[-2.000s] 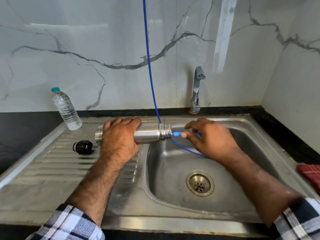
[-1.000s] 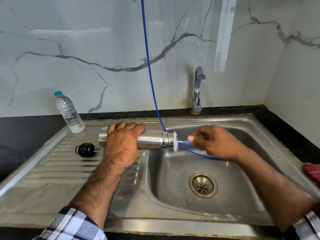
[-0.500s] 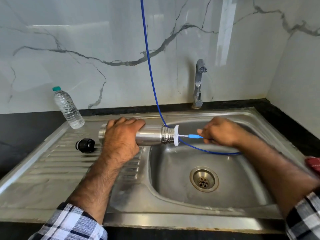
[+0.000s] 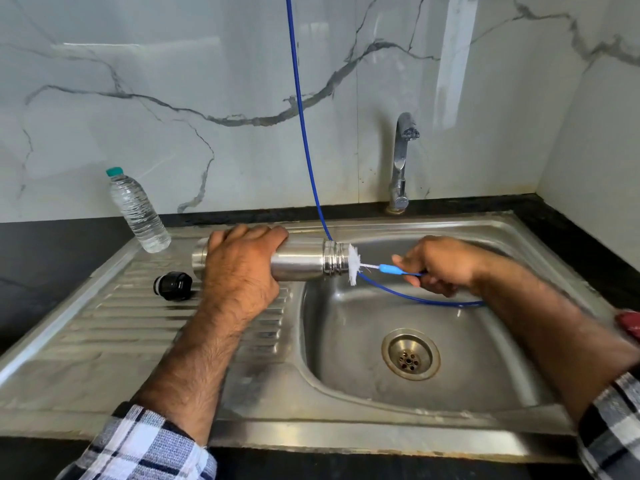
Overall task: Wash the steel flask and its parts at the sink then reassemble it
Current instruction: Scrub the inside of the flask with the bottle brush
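The steel flask lies horizontal above the rim between drainboard and sink basin, its open threaded mouth pointing right. My left hand grips its body from above. My right hand holds the blue handle of a bottle brush, whose white bristles sit right at the flask's mouth. The flask's black cap lies on the drainboard, left of the flask.
A clear plastic water bottle with a green cap stands at the drainboard's back left. A blue hose hangs down from above and loops into the basin. The tap is at the back, with no water running. A red cloth lies at the right edge.
My right hand has drawn the brush out of the flask to the right: two seconds ago only the blue handle showed, now the white bristles are outside the mouth. My left hand kept its grip.
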`<state>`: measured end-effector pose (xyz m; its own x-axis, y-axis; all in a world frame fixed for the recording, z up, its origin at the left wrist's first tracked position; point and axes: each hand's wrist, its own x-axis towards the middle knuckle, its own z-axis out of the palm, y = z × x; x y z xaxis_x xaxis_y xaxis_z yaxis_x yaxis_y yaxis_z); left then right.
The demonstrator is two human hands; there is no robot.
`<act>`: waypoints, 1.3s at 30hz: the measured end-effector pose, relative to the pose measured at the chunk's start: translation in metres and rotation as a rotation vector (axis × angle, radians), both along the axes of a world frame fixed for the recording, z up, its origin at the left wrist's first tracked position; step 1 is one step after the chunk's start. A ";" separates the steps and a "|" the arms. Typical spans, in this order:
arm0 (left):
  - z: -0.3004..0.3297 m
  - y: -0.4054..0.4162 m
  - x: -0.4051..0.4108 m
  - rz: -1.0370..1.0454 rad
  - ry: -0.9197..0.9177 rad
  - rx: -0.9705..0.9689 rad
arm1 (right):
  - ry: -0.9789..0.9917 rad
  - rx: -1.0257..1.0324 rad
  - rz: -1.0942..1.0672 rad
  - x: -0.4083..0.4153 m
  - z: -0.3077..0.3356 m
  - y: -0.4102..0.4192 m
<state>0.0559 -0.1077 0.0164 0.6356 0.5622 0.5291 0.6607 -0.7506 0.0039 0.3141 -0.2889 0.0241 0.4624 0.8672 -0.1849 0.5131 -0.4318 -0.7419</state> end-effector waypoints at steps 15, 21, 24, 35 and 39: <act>0.000 0.009 -0.006 0.018 0.022 -0.095 | -0.513 0.158 -0.036 -0.004 0.017 -0.010; 0.000 0.005 -0.001 0.043 0.021 -0.116 | -0.838 0.393 0.035 0.004 -0.006 -0.019; 0.001 0.009 -0.006 0.050 -0.035 -0.186 | -1.107 0.562 0.051 0.000 0.001 -0.014; -0.001 0.009 -0.006 0.018 0.033 -0.056 | -0.495 0.127 -0.064 0.026 0.007 -0.027; -0.003 0.017 -0.011 0.055 -0.011 -0.153 | -0.767 0.495 0.019 0.017 0.003 -0.027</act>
